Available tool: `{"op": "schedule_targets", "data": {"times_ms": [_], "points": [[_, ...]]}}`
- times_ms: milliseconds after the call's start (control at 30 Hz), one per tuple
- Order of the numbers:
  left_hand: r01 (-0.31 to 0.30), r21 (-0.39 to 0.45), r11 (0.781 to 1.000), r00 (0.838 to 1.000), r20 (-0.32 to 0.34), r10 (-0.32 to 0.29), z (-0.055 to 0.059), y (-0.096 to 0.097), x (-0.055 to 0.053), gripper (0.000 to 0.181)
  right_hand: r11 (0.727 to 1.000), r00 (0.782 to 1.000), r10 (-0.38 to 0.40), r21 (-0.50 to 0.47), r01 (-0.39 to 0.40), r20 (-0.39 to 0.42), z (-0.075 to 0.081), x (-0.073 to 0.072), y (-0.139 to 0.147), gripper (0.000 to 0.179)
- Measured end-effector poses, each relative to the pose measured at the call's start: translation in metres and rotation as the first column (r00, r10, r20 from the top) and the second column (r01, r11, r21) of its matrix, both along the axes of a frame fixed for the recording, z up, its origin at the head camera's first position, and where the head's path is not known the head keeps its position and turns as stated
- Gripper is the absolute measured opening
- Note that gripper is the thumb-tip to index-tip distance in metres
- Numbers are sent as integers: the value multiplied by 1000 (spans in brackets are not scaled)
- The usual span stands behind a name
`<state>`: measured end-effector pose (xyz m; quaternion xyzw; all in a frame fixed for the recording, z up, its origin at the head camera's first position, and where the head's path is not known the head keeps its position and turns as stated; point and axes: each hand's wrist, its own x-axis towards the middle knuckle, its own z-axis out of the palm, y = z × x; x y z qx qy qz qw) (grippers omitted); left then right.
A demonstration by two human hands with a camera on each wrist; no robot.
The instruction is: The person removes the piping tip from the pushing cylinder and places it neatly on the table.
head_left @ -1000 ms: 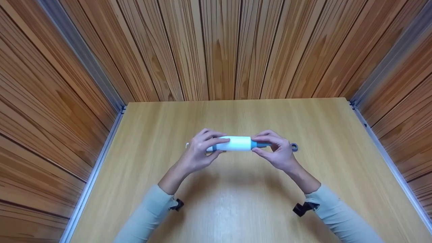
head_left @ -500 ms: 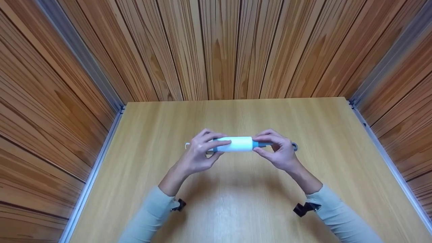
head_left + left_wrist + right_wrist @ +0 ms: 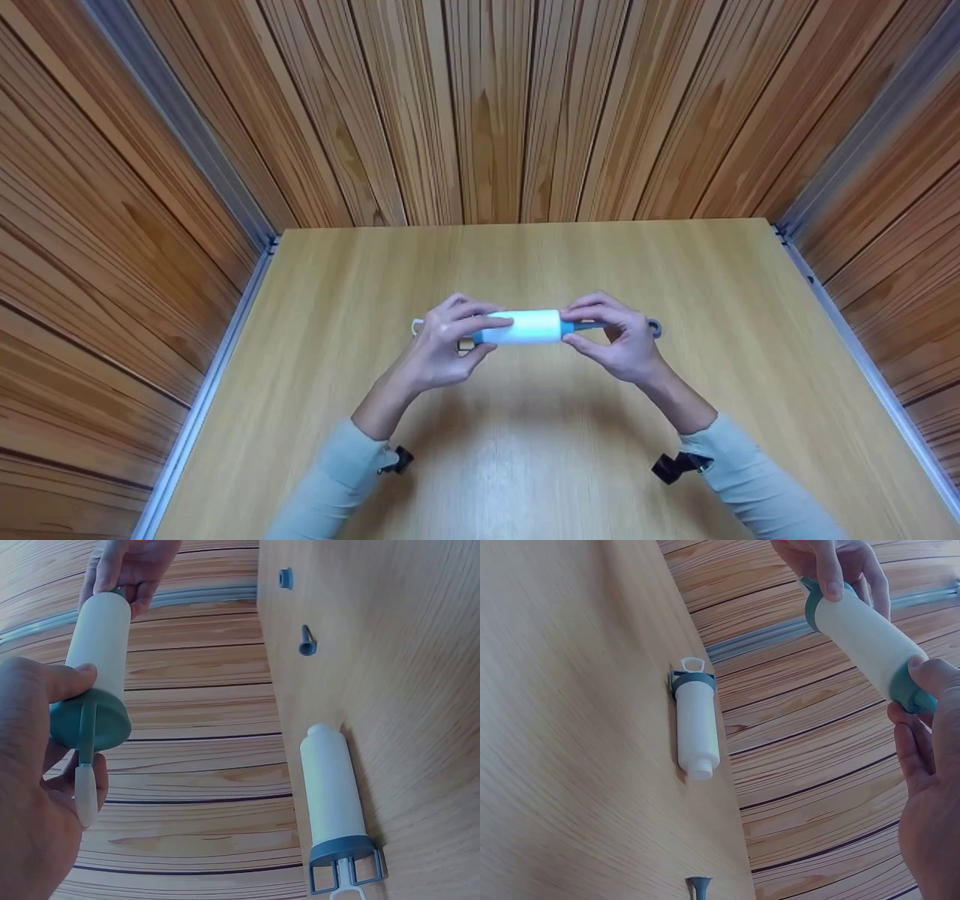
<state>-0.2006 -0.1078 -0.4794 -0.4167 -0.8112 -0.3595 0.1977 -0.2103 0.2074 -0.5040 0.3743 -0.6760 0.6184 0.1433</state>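
Observation:
Both hands hold a white icing syringe level above the table. My left hand grips its flanged end, where the left wrist view shows a teal collar and a white plunger end. At the other end my right hand pinches the teal tip piece between thumb and fingers. Below, a second icing syringe lies on the table with its plunger drawn to a loop; the head view mostly hides it behind the held one.
A cone-shaped nozzle and a small blue-grey ring piece lie in line with the second syringe on the wooden table. Wood-panelled walls enclose the back and sides, with metal rails along the table's edges.
The held syringe and both hands have come slightly nearer to me in the head view. The grips look the same.

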Motion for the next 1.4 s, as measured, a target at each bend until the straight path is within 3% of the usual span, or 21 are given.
{"op": "schedule_targets", "data": {"times_ms": [467,767,933,1133,1400], "points": [[-6,-21,1000,1000,30,7,1,1,1,37,999,998,-18,32,19,-55,-3,2,1,47],[-2,-8,1000,987,160,3,1,-2,3,35,999,991,5,53,2,-133,-2,0,3,47],[-3,3,1000,992,130,2,-1,-1,3,36,999,998,19,31,-17,-61,-3,-1,2,51],[-14,-9,1000,996,87,15,-2,2,5,37,995,999,-6,98,2,41,-6,1,2,56],[-21,-17,1000,999,23,21,-1,1,6,39,992,996,-7,122,-4,92,-9,3,0,43]]}}
